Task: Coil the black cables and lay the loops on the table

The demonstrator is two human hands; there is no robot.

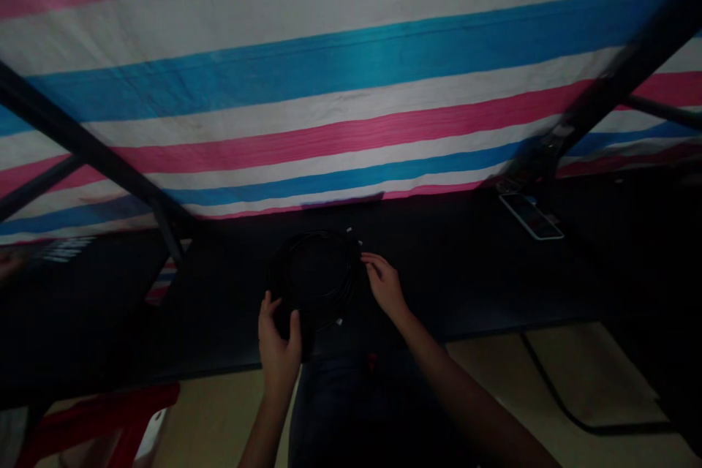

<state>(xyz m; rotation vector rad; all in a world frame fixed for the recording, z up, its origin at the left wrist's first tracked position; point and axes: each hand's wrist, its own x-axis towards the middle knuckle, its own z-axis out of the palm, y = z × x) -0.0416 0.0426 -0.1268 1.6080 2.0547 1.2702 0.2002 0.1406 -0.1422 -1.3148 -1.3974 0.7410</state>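
A coil of black cable (pixel 319 232) with small pale tips lies on the dark table (pixel 444 285), hard to make out against it. At the coil's lower left is my left hand (pixel 278 340), thumb and fingers spread apart, with nothing visibly gripped. My right hand (pixel 385 285) reaches the coil's right side, its fingers drawn together near the pale tips. What those fingers hold, if anything, is too dark and small to tell.
A phone (pixel 531 217) lies at the right rear of the table. Dark metal bars (pixel 82 139) slant down on both sides before a striped sheet (pixel 351 51). Part of another person's hand (pixel 9 265) shows at far left. A red stool (pixel 110 420) stands below.
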